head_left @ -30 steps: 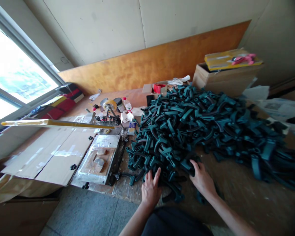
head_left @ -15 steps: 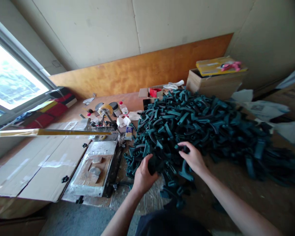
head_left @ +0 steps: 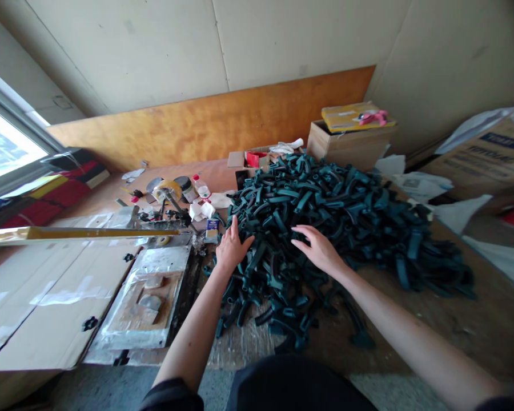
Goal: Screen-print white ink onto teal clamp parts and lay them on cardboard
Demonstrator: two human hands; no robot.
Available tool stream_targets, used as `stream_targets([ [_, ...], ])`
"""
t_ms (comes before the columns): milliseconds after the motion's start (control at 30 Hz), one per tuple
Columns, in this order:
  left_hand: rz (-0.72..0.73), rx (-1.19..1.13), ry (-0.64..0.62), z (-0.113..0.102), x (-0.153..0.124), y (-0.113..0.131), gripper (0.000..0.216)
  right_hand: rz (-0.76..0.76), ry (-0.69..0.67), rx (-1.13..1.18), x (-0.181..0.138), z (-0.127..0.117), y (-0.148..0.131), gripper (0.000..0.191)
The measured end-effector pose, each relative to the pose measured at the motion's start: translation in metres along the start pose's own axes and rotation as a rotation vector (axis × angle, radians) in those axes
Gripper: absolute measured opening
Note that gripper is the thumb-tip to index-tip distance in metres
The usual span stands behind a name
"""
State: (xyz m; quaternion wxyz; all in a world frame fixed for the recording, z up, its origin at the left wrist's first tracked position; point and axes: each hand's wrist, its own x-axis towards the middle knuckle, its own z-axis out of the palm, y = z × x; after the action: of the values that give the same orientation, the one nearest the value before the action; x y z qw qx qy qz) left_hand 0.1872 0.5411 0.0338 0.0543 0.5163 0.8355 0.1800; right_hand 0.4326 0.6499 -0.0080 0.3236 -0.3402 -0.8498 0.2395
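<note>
A large heap of dark green, curved, handle-like plastic parts (head_left: 342, 197) covers the middle and right of the wooden table. Over the heap's left edge is my left hand (head_left: 232, 246), its fingers stretched out and the thumb spread away. My right hand (head_left: 319, 248) reaches to the heap's middle with fingers and thumb apart, and nothing shows between them. Whether either hand touches the parts below it, I cannot tell. Closer to me, loose parts (head_left: 289, 319) lie scattered at the heap's front.
On the left stands a metal fixture (head_left: 171, 257) with a wooden inset, beside taped cardboard (head_left: 68, 291). A yellowish bar (head_left: 81, 232) crosses above it. Behind are a tape roll (head_left: 167, 190), jars, a red-capped bottle (head_left: 200, 186) and a cardboard box (head_left: 346, 145).
My hands have let go of the dark parts they held and opened. Both have moved forward over the heap, and more parts lie at its front. The view has shifted right.
</note>
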Motion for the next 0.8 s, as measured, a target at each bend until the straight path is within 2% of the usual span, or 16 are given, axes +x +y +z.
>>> stream_targets([
  [100,0.044,0.003,0.073,0.002,-0.021,-0.007,0.084,0.173,-0.086,-0.195,-0.077,-0.018,0.05,0.046],
  [167,0.145,-0.002,0.181,0.009,-0.046,-0.009,0.076,0.32,-0.196,-0.308,-0.129,-0.014,0.072,0.061],
  [233,0.297,-0.035,0.244,0.021,-0.081,-0.009,0.063,0.428,-0.294,-0.39,-0.168,0.0,0.079,0.073],
  [300,0.467,-0.066,0.138,0.04,-0.12,-0.009,0.054,0.477,-0.363,-0.455,-0.188,0.015,0.073,0.075],
  [367,0.574,-0.05,-0.091,0.064,-0.156,-0.009,0.057,0.483,-0.406,-0.517,-0.19,0.027,0.06,0.07],
  [433,0.58,0.006,-0.287,0.089,-0.183,-0.01,0.072,0.488,-0.425,-0.567,-0.181,0.035,0.047,0.061],
  [467,0.556,0.036,-0.345,0.101,-0.191,-0.009,0.08,0.488,-0.428,-0.582,-0.175,0.037,0.041,0.057],
  [533,0.516,0.075,-0.403,0.12,-0.198,-0.006,0.087,0.492,-0.429,-0.603,-0.164,0.042,0.033,0.051],
  [600,0.489,0.093,-0.421,0.131,-0.197,0.0,0.082,0.503,-0.432,-0.61,-0.158,0.046,0.029,0.05],
  [700,0.446,0.104,-0.429,0.135,-0.193,0.006,0.071,0.534,-0.419,-0.538,-0.155,0.049,0.034,0.045],
  [800,0.443,0.101,-0.42,0.131,-0.192,0.003,0.065,0.577,-0.357,-0.346,-0.155,0.041,0.046,0.034],
])
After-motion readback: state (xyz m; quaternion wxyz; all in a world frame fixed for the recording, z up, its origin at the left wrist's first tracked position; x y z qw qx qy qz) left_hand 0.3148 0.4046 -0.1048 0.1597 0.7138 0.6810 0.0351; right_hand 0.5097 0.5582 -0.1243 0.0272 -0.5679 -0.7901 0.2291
